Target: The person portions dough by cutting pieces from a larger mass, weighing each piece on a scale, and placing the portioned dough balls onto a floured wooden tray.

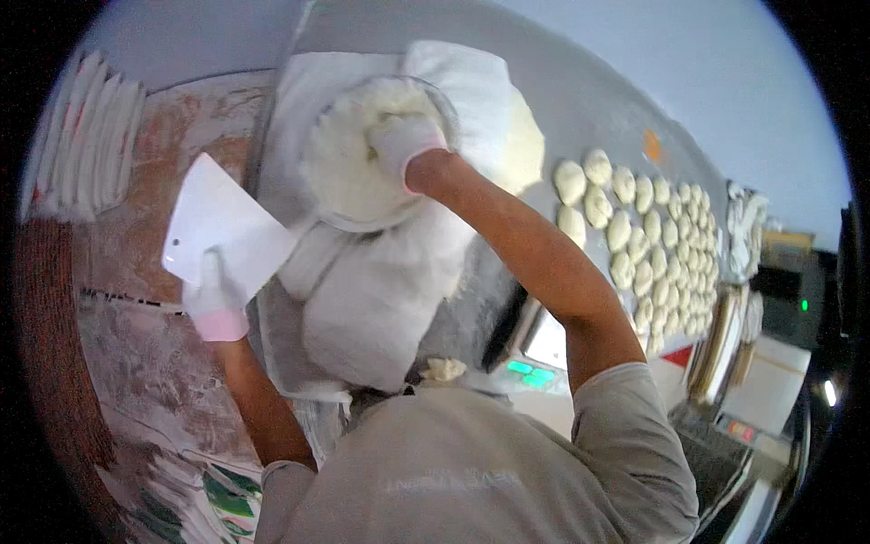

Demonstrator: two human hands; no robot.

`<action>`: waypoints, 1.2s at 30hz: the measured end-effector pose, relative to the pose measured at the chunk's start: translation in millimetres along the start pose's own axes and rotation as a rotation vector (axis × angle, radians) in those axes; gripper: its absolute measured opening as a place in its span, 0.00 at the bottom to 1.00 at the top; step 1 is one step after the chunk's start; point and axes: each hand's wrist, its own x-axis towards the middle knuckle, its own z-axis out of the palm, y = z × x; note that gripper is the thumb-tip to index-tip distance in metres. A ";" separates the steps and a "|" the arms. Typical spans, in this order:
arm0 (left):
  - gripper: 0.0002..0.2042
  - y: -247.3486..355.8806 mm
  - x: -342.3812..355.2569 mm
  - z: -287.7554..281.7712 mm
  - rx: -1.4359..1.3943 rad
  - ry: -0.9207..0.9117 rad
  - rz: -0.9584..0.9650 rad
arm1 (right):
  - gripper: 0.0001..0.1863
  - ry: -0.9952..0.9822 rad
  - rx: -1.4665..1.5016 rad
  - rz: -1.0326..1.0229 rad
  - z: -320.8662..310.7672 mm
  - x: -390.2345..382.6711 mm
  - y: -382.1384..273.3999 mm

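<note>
My left hand point(214, 295), in a white glove with a pink cuff, grips a white flat plastic scraper point(231, 227) to the left of the bowl. My right hand point(403, 145), gloved alike, reaches into a round clear bowl point(344, 216) of pale, powdery or doughy material point(340, 150); its fingertips are buried or blurred, so I cannot tell what they grip. The bowl rests among white cloths point(367, 308) on a grey worktop.
Many dough pieces point(621, 231) lie in rows on the right. Below them is a scale point(542, 344) with lit display. A loose dough scrap point(443, 369) sits near my body. Folded white sacks point(91, 136) are stacked at the far left, with machinery point(766, 381) at far right.
</note>
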 end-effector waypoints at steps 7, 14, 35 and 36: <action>0.19 28.7 -68.8 26.1 -0.267 -0.287 0.066 | 0.14 0.491 0.430 0.188 -49.1 -182.8 30.2; 0.17 -93.8 -120.7 52.4 0.395 -0.387 1.178 | 0.12 0.607 0.992 1.223 70.9 -445.4 56.0; 0.15 -19.3 -177.3 122.2 1.227 -0.857 0.769 | 0.23 0.680 0.867 0.538 154.7 -322.2 -13.1; 0.15 -32.0 -171.5 126.5 1.208 -0.877 0.789 | 0.22 0.612 0.903 0.512 151.2 -308.8 -16.8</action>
